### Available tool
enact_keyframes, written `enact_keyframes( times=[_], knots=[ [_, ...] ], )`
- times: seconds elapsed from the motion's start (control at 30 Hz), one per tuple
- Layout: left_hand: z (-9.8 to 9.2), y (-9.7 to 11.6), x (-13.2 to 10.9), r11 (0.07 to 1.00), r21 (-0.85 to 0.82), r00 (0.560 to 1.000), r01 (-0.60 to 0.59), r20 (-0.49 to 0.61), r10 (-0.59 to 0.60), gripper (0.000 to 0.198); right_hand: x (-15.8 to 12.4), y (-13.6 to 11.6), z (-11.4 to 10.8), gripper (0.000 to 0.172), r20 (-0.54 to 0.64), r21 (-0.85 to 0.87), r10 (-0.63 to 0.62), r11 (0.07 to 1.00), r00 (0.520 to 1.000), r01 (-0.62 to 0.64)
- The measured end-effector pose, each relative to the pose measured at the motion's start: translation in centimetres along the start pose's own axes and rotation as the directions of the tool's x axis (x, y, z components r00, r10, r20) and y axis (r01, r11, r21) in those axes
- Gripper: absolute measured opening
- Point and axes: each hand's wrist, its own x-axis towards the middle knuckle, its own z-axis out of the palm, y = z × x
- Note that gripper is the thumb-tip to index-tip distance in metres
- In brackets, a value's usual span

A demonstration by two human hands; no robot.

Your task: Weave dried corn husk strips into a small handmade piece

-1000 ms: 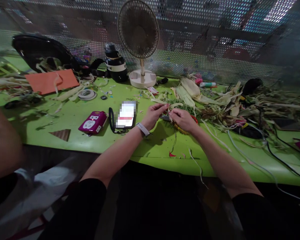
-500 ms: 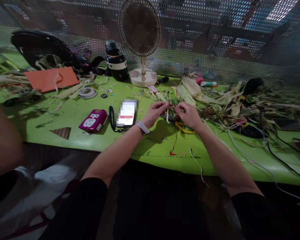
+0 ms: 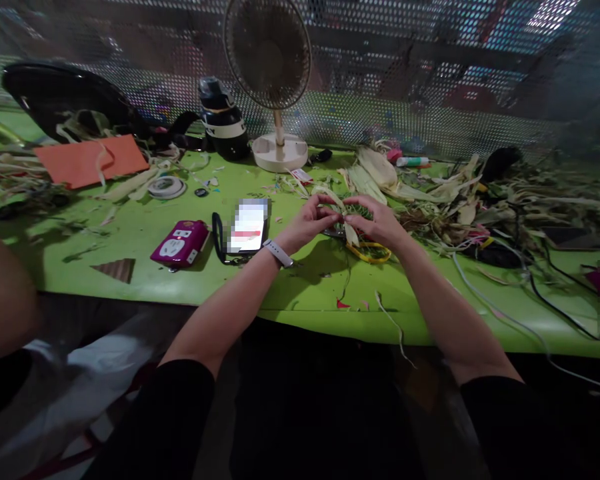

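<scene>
Both of my hands meet over the table, fingertips almost touching. Between them is a pale strip of corn husk [image 3: 351, 235]. My left hand [image 3: 313, 221] is closed, thumb and fingers pinching the strip from the left. From the other side my right hand [image 3: 374, 219] pinches it too, its index finger arched over the top. Thin green sprigs show behind the fingers, partly hidden. Just below my right hand lie yellow looped handles [image 3: 375, 259], apparently of scissors. Larger pale corn husks [image 3: 377, 170] lie right behind my hands.
A fan [image 3: 280, 153], a black bottle [image 3: 224, 130] and an orange card [image 3: 93, 160] stand or lie behind. Left of me are a lit phone [image 3: 250, 227] and a magenta power socket [image 3: 181, 245]. Dried plants and cables [image 3: 485, 293] spread right. Another person's arm [image 3: 5, 293] is at far left.
My fingers have shifted on the piece they hold, and the pale strip now shows more clearly, standing up and hanging down between them. The whole view has swung slightly to the right.
</scene>
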Motion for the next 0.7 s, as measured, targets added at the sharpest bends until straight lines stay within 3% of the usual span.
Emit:
enact_keyframes(
  times=[0.07,0.2,0.47,0.7],
  knots=[
    [-0.1,0.0,0.0,0.999,0.05,1.0,0.0,-0.028,0.001,0.036,0.0,0.0,0.2,0.028,0.051,0.03,0.023,0.999,0.998,-0.024],
    [-0.5,0.0,0.2,0.991,0.137,0.997,0.002,-0.073,0.008,0.03,-0.1,-0.3,0.3,0.025,0.029,0.047,0.033,0.998,0.999,-0.034],
    [-0.4,-0.2,0.3,0.986,0.108,0.991,-0.126,-0.026,0.129,0.027,-0.2,-1.2,0.5,0.029,0.071,0.225,0.113,0.966,0.991,-0.127],
    [-0.4,-0.7,0.5,0.968,0.126,0.976,-0.217,0.031,0.215,0.026,-0.2,-1.2,1.3,0.033,0.069,0.235,0.082,0.967,0.994,-0.096]
  ],
)
